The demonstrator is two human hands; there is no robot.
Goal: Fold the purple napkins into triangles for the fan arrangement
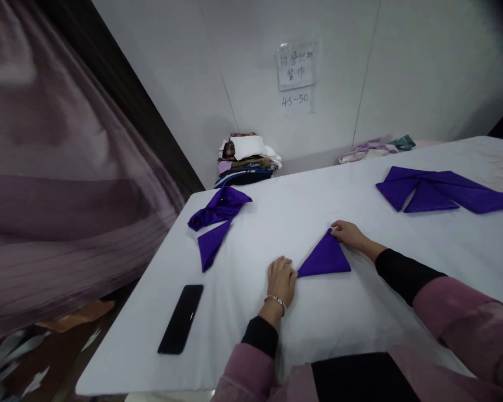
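- The purple triangle (pixel 326 258), a folded cloth, lies on the white-covered table (pixel 243 329) between the person's two hands, well inside the table's edges.
- The right hand (pixel 349 234) pinches the triangle's top corner between thumb and fingers.
- The left hand (pixel 281 281) is low over the table, its thumb side touching the triangle's left tip; whether it grips or only presses that tip, one cannot tell.
- The triangle's lower edge runs nearly level from the left tip to the right corner, which neither hand touches.
- Left of the hands, a stretch of white cover separates them from a crumpled purple cloth (pixel 224 207) near the table's left edge and a black phone (pixel 181 319) nearer the front.
- To the right, more cover stretches beyond the right hand toward folded purple fabric (pixel 431 190), well apart from the triangle.
- Past the far edge, a stack of textiles (pixel 247 162) sits by the wall (pixel 251 67), well beyond both hands.
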